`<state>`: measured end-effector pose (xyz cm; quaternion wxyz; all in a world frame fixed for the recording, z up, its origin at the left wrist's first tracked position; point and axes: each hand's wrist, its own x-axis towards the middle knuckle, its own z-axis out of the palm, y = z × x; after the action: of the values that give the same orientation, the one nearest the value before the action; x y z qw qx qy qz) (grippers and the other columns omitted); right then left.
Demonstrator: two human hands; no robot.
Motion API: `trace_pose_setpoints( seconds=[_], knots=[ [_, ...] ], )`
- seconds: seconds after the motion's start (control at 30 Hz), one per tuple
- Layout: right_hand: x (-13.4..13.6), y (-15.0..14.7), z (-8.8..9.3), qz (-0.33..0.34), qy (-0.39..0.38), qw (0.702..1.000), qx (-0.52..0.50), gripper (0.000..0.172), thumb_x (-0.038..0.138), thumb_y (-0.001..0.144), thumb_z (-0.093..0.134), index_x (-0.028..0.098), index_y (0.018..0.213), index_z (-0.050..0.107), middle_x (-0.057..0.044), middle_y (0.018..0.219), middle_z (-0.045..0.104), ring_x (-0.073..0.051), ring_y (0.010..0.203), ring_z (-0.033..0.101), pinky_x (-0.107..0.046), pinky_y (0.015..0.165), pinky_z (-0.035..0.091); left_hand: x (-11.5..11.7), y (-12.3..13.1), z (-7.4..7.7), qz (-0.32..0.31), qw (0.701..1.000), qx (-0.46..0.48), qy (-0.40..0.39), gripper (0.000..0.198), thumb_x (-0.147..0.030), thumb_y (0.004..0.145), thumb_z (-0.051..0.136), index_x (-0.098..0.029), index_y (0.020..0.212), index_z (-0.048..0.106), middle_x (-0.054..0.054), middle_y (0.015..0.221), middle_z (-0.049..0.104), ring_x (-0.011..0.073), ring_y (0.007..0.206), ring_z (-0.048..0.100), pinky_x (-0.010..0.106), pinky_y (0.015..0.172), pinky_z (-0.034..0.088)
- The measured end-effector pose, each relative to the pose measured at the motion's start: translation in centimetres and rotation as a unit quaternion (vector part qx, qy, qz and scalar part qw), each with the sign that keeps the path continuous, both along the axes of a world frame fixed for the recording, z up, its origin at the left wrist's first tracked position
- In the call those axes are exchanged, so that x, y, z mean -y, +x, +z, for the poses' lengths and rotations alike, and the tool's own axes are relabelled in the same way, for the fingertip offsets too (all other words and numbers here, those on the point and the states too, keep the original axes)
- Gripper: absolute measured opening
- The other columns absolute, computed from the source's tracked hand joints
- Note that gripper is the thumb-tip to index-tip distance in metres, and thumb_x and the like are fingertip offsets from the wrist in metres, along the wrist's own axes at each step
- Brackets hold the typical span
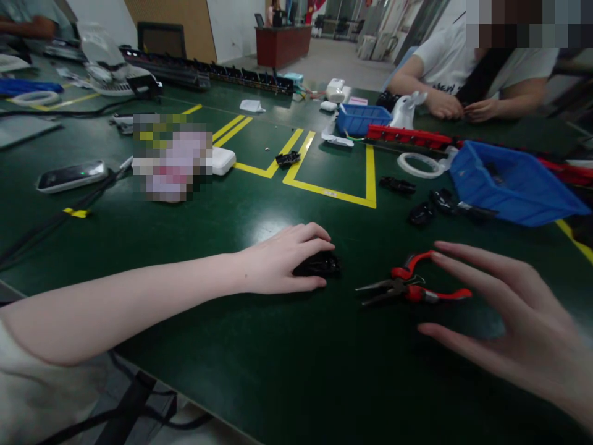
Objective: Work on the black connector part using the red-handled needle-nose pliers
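Note:
My left hand (296,256) rests on the table with its fingers and thumb around a glossy black plastic part (319,264), which is partly hidden under the palm. To its right lie long-nose pliers (401,289) with red handles, jaws slightly apart and pointing left. My right hand (514,309) hovers by the handles, thumb and fingers spread and holding nothing. The forefinger tip overlaps the end of the upper handle; whether it touches, I cannot tell.
Several black parts (421,213) lie before a blue bin (514,185), near a roll of white tape (420,165). A small black assembly (288,159) sits between yellow tape lines. Cables (88,199) and a white-edged device (71,176) are at left. Another person's hands (463,110) work across the table.

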<state>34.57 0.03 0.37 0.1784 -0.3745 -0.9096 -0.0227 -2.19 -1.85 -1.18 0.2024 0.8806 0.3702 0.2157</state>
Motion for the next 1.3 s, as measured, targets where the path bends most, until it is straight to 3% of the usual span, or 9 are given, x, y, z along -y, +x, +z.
trace_pose_setpoints(
  seconds=[0.07, 0.17, 0.33, 0.47, 0.57, 0.77, 1.03, 1.3],
  knots=[
    [-2.5, -0.5, -1.0, 0.043, -0.016, 0.998, 0.05, 0.081, 0.059, 0.085, 0.063, 0.031, 0.155, 0.032, -0.016, 0.152, 0.045, -0.039, 0.133, 0.05, -0.057, 0.104, 0.048, -0.1, 0.0, 0.1, 0.001, 1.0, -0.002, -0.007, 0.044, -0.035, 0.094, 0.064, -0.017, 0.132, 0.055, 0.014, 0.137, 0.053, 0.0285, 0.125, 0.054, 0.047, 0.107, 0.045],
    [-4.1, -0.1, -2.1, 0.041, -0.085, 0.993, 0.072, 0.082, 0.059, 0.088, 0.059, 0.034, 0.157, 0.023, -0.014, 0.152, 0.044, -0.036, 0.131, 0.052, -0.056, 0.103, 0.05, -0.1, 0.1, 0.2, 0.005, 1.0, 0.009, -0.022, 0.052, -0.035, 0.091, 0.069, -0.019, 0.137, 0.051, 0.014, 0.139, 0.052, 0.029, 0.128, 0.052, 0.046, 0.108, 0.045],
    [-2.9, 0.2, -2.4, -0.006, -0.097, 0.995, 0.015, 0.071, 0.06, 0.088, 0.058, 0.029, 0.149, 0.038, -0.014, 0.133, 0.052, -0.032, 0.118, 0.057, -0.049, 0.095, 0.053, -0.3, 0.0, 0.5, -0.006, 0.999, 0.006, -0.034, 0.06, -0.036, 0.088, 0.071, -0.017, 0.14, 0.048, 0.015, 0.14, 0.052, 0.0303, 0.13, 0.051, 0.048, 0.109, 0.044],
    [-2.4, 0.0, -2.1, 0.013, -0.061, 0.998, -0.018, 0.056, 0.056, 0.087, 0.062, 0.025, 0.132, 0.051, -0.012, 0.119, 0.058, -0.028, 0.102, 0.064, -0.042, 0.083, 0.056, -0.5, -0.3, 0.9, -0.022, 0.999, -0.002, -0.045, 0.047, -0.033, 0.091, 0.067, -0.016, 0.133, 0.055, 0.014, 0.132, 0.056, 0.0274, 0.122, 0.055, 0.043, 0.105, 0.047],
    [-2.2, 0.2, -2.1, 0.026, -0.029, 0.999, -0.029, 0.054, 0.052, 0.084, 0.067, 0.025, 0.128, 0.051, -0.01, 0.112, 0.063, -0.027, 0.095, 0.067, -0.04, 0.077, 0.058, -0.6, -0.3, 1.1, -0.016, 0.998, -0.01, -0.058, 0.037, -0.033, 0.093, 0.065, -0.015, 0.126, 0.06, 0.01, 0.118, 0.06, 0.0236, 0.108, 0.059, 0.039, 0.095, 0.052],
    [0.0, -1.1, -1.8, -0.083, -0.073, 0.99, -0.092, 0.05, 0.055, 0.082, 0.065, 0.034, 0.126, 0.052, -0.007, 0.109, 0.067, -0.033, 0.087, 0.07, -0.048, 0.072, 0.059, -0.7, -0.1, 0.9, -0.017, 0.997, 0.003, -0.069, 0.038, -0.033, 0.096, 0.063, -0.016, 0.13, 0.059, 0.009, 0.112, 0.061, 0.0205, 0.099, 0.061, 0.035, 0.085, 0.055],
    [1.1, -2.4, -1.4, -0.01, -0.018, 0.998, -0.056, 0.057, 0.053, 0.084, 0.067, 0.026, 0.133, 0.053, -0.008, 0.115, 0.066, -0.026, 0.094, 0.07, -0.038, 0.082, 0.06, -0.1, 0.7, 0.3, -0.016, 0.999, 0.0, -0.038, 0.039, -0.036, 0.096, 0.063, -0.016, 0.13, 0.06, 0.009, 0.112, 0.061, 0.021, 0.096, 0.062, 0.035, 0.081, 0.057],
    [1.3, -2.6, -1.7, -0.003, -0.021, 0.999, -0.043, 0.055, 0.058, 0.087, 0.063, 0.027, 0.131, 0.052, -0.009, 0.114, 0.065, -0.027, 0.093, 0.07, -0.04, 0.078, 0.06, 0.0, 1.1, 0.2, -0.018, 1.0, -0.013, -0.009, 0.041, -0.036, 0.097, 0.063, -0.014, 0.13, 0.06, 0.01, 0.112, 0.061, 0.0211, 0.096, 0.062, 0.036, 0.08, 0.057]
  ],
)
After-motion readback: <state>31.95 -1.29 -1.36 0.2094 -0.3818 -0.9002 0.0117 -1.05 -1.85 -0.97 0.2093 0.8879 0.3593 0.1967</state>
